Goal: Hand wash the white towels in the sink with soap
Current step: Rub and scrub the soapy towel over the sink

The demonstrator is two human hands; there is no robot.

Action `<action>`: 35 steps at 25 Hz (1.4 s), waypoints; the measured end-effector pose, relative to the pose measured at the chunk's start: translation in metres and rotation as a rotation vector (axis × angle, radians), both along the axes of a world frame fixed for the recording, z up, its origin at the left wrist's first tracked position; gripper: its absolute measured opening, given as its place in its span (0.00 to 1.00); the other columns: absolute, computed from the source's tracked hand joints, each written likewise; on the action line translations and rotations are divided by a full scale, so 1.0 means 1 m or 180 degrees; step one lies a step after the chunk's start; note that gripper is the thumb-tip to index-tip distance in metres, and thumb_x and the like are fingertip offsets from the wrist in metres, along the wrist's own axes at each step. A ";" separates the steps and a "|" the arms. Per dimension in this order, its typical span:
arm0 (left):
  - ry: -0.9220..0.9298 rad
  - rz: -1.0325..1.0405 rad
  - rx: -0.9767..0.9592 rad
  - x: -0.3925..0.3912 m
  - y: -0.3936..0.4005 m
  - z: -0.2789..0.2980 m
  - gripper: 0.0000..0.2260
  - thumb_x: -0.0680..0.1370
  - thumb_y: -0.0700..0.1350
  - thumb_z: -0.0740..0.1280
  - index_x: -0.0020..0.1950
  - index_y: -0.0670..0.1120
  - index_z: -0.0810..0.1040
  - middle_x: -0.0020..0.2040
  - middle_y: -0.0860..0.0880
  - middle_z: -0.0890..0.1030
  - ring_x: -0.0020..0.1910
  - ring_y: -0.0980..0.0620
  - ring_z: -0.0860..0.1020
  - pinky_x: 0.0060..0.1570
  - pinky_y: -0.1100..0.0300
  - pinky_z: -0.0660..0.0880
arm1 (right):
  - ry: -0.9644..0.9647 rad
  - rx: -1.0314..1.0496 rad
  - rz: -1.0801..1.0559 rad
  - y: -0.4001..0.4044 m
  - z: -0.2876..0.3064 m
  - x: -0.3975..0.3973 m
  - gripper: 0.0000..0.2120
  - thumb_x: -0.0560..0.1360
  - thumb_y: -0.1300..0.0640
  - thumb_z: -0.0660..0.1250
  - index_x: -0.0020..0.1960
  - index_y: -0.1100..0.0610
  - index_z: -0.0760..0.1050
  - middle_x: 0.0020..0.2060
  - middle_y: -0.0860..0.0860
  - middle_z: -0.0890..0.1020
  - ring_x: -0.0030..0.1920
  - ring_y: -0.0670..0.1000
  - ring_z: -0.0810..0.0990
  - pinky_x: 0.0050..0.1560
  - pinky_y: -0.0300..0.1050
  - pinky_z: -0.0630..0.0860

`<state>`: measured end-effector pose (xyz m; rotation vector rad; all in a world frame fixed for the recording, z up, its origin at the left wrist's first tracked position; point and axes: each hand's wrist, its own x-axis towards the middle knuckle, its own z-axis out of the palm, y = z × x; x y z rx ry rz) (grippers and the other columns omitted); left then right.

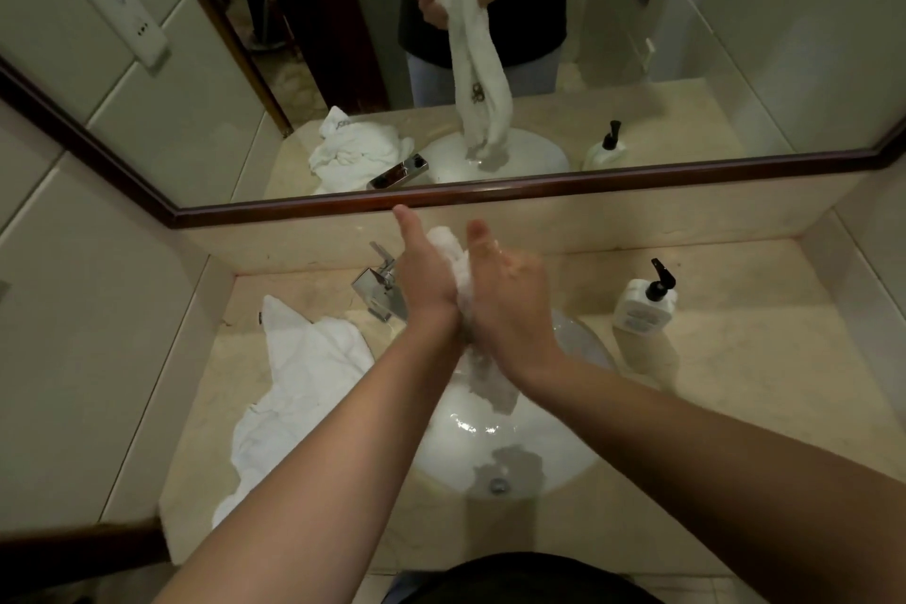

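White wet terry towel (461,270) pressed between left hand (425,275) and right hand (510,294), both grips grasping it; rub firmly, keep it over white ceramic sink (451,437).

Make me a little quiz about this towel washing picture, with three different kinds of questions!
1. True or false: the soap bottle is lying inside the sink.
2. What is squeezed between the left hand and right hand?
A. a sponge
B. a white towel
C. a cup
3. Fill in: a second towel lies on the counter, on the same side as the ____ hand.

Key: 1 false; 2 B; 3 left.
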<state>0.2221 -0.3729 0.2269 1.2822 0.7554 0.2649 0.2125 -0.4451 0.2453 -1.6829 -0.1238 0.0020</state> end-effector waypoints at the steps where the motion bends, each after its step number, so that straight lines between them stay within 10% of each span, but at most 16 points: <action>1: -0.0068 -0.0150 0.0133 -0.002 -0.006 0.001 0.35 0.71 0.77 0.53 0.29 0.45 0.68 0.29 0.45 0.72 0.31 0.48 0.70 0.40 0.51 0.69 | 0.0050 0.0004 -0.0154 -0.002 0.003 0.009 0.30 0.83 0.44 0.56 0.24 0.53 0.64 0.18 0.46 0.68 0.20 0.43 0.66 0.26 0.37 0.63; 13: 0.0050 -0.0051 0.0258 -0.002 -0.005 0.011 0.33 0.82 0.66 0.51 0.28 0.44 0.71 0.25 0.49 0.75 0.29 0.49 0.74 0.37 0.57 0.72 | 0.0153 0.0177 -0.0182 -0.001 0.004 0.002 0.29 0.82 0.44 0.57 0.25 0.54 0.63 0.18 0.46 0.66 0.20 0.43 0.63 0.25 0.36 0.61; 17: 0.0113 -0.0593 0.0194 -0.009 -0.020 0.014 0.41 0.73 0.75 0.51 0.47 0.39 0.81 0.43 0.36 0.84 0.42 0.44 0.83 0.51 0.46 0.80 | 0.0149 0.0125 -0.0416 -0.010 0.009 0.018 0.29 0.83 0.44 0.56 0.25 0.53 0.62 0.20 0.48 0.65 0.22 0.47 0.63 0.27 0.42 0.61; 22: 0.0001 0.0191 -0.0152 0.000 -0.009 0.025 0.29 0.80 0.68 0.54 0.34 0.45 0.73 0.33 0.46 0.79 0.35 0.49 0.78 0.45 0.55 0.75 | 0.0017 0.0273 -0.0103 -0.002 0.009 -0.008 0.28 0.81 0.43 0.59 0.25 0.53 0.63 0.19 0.48 0.66 0.22 0.46 0.64 0.26 0.40 0.62; 26: -0.0119 -0.0360 -0.0316 -0.014 -0.023 0.026 0.38 0.63 0.82 0.58 0.41 0.45 0.77 0.50 0.33 0.82 0.48 0.43 0.81 0.60 0.41 0.77 | 0.0114 0.0397 -0.0616 -0.008 0.017 0.019 0.29 0.82 0.43 0.57 0.25 0.53 0.61 0.20 0.49 0.65 0.24 0.49 0.63 0.29 0.46 0.63; 29: -0.0072 0.0428 -0.0393 -0.007 -0.011 0.024 0.29 0.79 0.69 0.54 0.36 0.45 0.74 0.39 0.45 0.80 0.42 0.47 0.79 0.48 0.52 0.77 | 0.0096 0.0329 -0.0181 0.001 0.005 -0.008 0.31 0.78 0.38 0.58 0.26 0.59 0.67 0.21 0.52 0.69 0.24 0.49 0.68 0.28 0.44 0.66; 35: -0.0106 0.0176 -0.0106 -0.016 -0.017 0.026 0.33 0.80 0.68 0.52 0.33 0.41 0.72 0.27 0.48 0.75 0.29 0.50 0.74 0.35 0.57 0.72 | 0.0134 0.0275 -0.0427 -0.001 0.004 0.000 0.28 0.81 0.42 0.58 0.27 0.55 0.64 0.22 0.51 0.67 0.25 0.49 0.65 0.29 0.44 0.64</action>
